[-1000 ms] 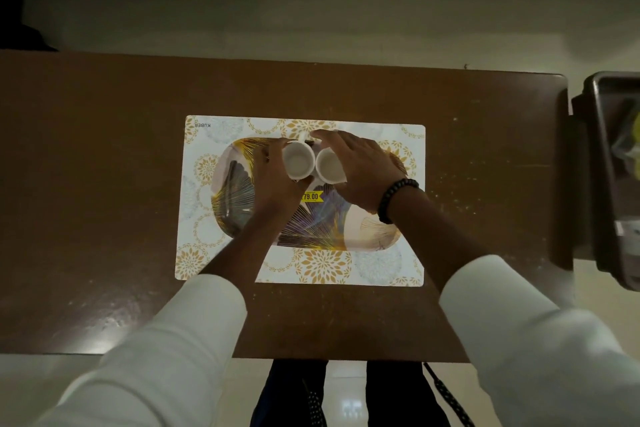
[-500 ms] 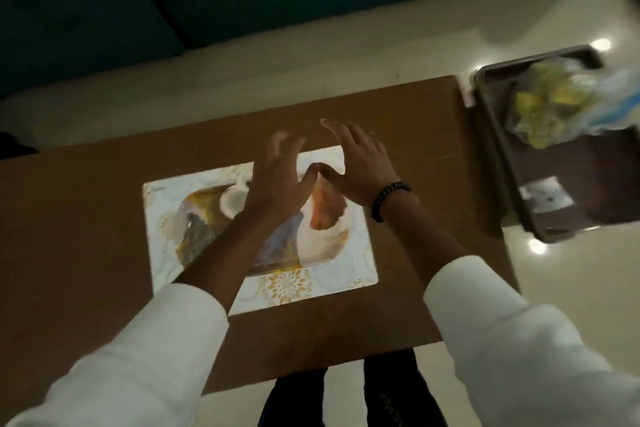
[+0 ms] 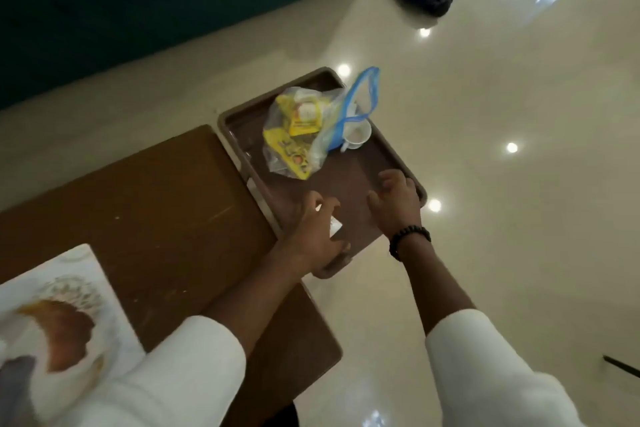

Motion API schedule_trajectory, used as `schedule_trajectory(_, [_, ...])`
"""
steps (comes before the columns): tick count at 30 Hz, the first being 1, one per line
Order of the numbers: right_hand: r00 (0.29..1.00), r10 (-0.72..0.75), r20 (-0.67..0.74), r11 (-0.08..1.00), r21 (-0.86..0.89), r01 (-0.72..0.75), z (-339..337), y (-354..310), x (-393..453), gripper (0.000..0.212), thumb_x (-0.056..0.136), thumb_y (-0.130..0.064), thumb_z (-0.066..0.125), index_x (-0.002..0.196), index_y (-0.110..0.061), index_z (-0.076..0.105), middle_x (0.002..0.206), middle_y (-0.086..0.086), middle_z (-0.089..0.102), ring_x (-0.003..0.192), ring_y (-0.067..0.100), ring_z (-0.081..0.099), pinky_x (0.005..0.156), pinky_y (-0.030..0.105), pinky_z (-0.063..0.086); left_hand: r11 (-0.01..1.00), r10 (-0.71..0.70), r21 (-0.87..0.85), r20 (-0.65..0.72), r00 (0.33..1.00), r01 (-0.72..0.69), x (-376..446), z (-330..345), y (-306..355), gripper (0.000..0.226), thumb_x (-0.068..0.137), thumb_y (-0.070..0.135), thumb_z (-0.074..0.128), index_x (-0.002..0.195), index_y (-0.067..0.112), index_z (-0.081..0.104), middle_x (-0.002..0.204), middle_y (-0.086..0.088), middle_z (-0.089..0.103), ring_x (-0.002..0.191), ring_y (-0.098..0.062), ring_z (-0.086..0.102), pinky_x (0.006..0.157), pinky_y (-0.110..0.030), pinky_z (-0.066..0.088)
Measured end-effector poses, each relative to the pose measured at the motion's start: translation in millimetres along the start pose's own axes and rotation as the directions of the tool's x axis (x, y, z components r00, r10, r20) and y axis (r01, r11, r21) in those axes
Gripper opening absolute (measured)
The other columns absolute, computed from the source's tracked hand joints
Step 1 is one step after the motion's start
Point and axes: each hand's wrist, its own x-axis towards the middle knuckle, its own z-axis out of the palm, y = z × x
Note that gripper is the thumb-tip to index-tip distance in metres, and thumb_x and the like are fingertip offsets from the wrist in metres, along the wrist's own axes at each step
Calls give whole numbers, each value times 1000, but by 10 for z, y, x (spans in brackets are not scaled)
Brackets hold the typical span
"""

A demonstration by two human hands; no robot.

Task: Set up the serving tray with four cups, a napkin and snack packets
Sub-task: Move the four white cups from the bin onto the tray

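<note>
Change: a second ago both my hands were at two white cups on the decorated tray (image 3: pixel 52 333); now that tray sits lower left of frame and I reach right of centre.
Left hand (image 3: pixel 317 229): fingers spread, grasping nothing, over a white napkin (image 3: pixel 335 226).
Right hand (image 3: pixel 394 203): open, empty — above the brown tray (image 3: pixel 239 135).
Snack packets (image 3: pixel 298 135): in a zip bag, upper centre, beside a cup (image 3: pixel 356 136).
Meaning: probably fetching the napkin next.

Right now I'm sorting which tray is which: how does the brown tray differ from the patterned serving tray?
The brown tray is plain, dark and rectangular; the patterned serving tray is pale with a rounded coloured design. The brown tray sits beside the table; the serving tray lies on it, on a placemat. Both hands hover over the brown tray only.
</note>
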Motion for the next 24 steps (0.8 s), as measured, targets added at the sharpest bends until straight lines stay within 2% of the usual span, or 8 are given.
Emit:
schedule_trajectory(2, [998, -58, 25, 997, -49, 59, 3, 97, 300, 60, 82, -27, 70, 136, -21, 46, 139, 8, 46, 115, 24, 58, 90, 26, 41, 978, -12, 208, 59, 998, -1, 207, 137, -87, 82, 68, 39, 83, 138, 26, 42, 141, -4, 26, 127, -27, 41, 106, -41, 43])
schedule_trajectory(5, [982, -167, 92, 983, -56, 173, 90, 70, 709, 80, 79, -28, 74, 146, -27, 31, 146, 8, 36, 123, 28, 54, 97, 37, 47, 862, -22, 504, 137, 990, -50, 398, 237, -240, 84, 68, 38, 82, 140, 32, 39, 148, -5, 24, 125, -29, 42, 105, -42, 42])
schedule_trajectory(8, [947, -288, 141, 951, -70, 300, 194, -93, 1021, 88, 77, -21, 75, 149, -28, 25, 152, 4, 27, 124, 30, 52, 96, 44, 50, 833, -55, 546, 235, 971, -85, 507, 231, -381, 77, 73, 27, 79, 140, 33, 41, 147, -5, 27, 122, -30, 45, 100, -39, 45])
schedule_trajectory(12, [902, -396, 172, 883, -196, 425, 356, -250, 1283, 83, 80, -19, 71, 151, -18, 27, 156, 6, 27, 128, 33, 48, 99, 46, 47, 865, -44, 491, 282, 958, -105, 620, 197, -459, 76, 69, 25, 82, 134, 32, 43, 139, -5, 30, 117, -31, 46, 94, -40, 49])
schedule_trajectory(14, [898, -415, 148, 868, -233, 439, 425, -260, 1318, 77, 81, -21, 69, 149, -19, 33, 153, 6, 33, 127, 34, 48, 96, 45, 48, 894, -26, 439, 241, 970, -85, 655, 204, -480, 77, 65, 26, 84, 129, 28, 42, 137, -4, 32, 116, -31, 48, 96, -41, 48])
schedule_trajectory(16, [904, -411, 121, 865, -261, 428, 461, -245, 1316, 73, 80, -27, 72, 145, -19, 39, 144, 11, 38, 118, 38, 51, 88, 43, 49, 965, -21, 264, 124, 992, -12, 690, 199, -491, 81, 59, 31, 89, 124, 24, 42, 132, -1, 40, 117, -27, 50, 98, -39, 46])
schedule_trajectory(19, [940, -321, 118, 901, -267, 341, 477, -225, 1253, 77, 74, -40, 76, 139, -24, 39, 134, 12, 40, 109, 37, 56, 74, 37, 45, 987, -117, -116, -58, 991, 110, 733, 136, -511, 88, 51, 40, 94, 119, 20, 42, 118, 3, 53, 107, -19, 55, 83, -27, 43])
schedule_trajectory(24, [977, -189, 100, 955, -213, 207, 592, -168, 889, 65, 72, -53, 72, 124, -27, 44, 124, 7, 40, 107, 34, 57, 75, 35, 42, 944, -112, -327, -208, 972, 39, 685, -2, -554, 80, 50, 40, 95, 113, 21, 51, 104, 7, 60, 97, -13, 58, 80, -29, 50])
